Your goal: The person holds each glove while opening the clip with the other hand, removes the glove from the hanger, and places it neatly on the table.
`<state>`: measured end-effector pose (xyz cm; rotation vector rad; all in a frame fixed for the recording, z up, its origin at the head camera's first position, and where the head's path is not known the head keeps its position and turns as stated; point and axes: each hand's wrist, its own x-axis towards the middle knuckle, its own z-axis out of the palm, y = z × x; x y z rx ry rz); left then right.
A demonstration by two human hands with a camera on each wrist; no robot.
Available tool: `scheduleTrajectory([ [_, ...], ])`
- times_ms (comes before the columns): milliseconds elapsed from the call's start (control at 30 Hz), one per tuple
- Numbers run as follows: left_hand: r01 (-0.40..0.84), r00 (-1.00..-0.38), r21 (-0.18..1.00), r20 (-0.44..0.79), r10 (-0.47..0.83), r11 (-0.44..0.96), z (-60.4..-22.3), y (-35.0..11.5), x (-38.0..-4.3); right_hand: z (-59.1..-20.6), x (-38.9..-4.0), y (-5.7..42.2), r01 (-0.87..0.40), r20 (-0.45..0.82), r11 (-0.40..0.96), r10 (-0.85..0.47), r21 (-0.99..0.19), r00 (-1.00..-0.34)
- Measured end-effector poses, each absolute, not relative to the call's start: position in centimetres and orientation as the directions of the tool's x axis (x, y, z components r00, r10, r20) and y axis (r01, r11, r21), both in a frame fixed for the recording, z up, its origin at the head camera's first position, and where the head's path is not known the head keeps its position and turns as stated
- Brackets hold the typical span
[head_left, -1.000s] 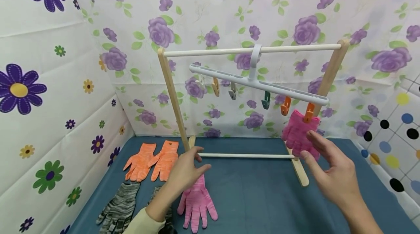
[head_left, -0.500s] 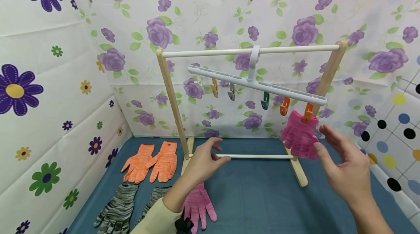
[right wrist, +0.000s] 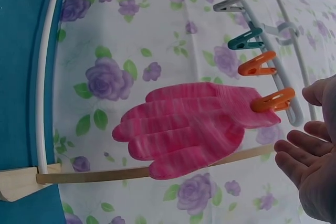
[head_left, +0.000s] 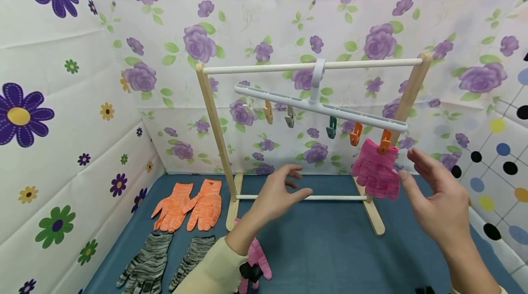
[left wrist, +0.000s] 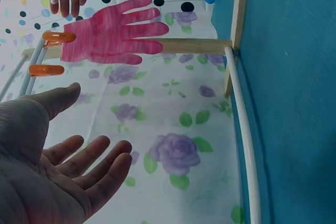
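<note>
A pink knit glove hangs fingers down from an orange clothespin at the right end of a grey hanger. Just right of the glove is my right hand, fingers relaxed and holding nothing; the right wrist view shows a gap between that hand and the hanging glove. My left hand is in the air in front of the rack's lower bar, thumb and fingers apart, with nothing in it. Below the left forearm lies a second pink glove, partly covered by the sleeve.
The hanger hooks over the top bar of a wooden rack and tilts down to the right. Several more clothespins line it. Orange gloves and grey striped gloves lie on the blue tabletop at left.
My left hand has moved right, from above the lying pink glove toward the rack's middle. My right hand has drawn slightly right, away from the hanging glove, which has turned a little.
</note>
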<state>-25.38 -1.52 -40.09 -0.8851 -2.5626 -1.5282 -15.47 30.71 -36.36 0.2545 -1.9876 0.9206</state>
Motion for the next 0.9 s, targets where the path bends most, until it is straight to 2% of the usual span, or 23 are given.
scheduleTrajectory([
  [233,0.496,-0.815,0.816,0.320,0.483,0.297,-39.5,0.8,-25.8,-35.8,-15.7,30.9,-0.439,0.757,0.711,0.200,-0.549,-0.622],
  [700,0.459,-0.772,0.880,0.330,0.543,0.118,-39.5,4.7,-27.1,-35.3,-16.8,31.4,-0.434,0.714,0.683,0.184,-0.587,-0.676],
  [900,0.456,-0.762,0.884,0.327,0.559,0.106,-39.1,6.5,-27.6,-34.9,-17.0,31.2,-0.387,0.663,0.686,0.187,-0.616,-0.725],
])
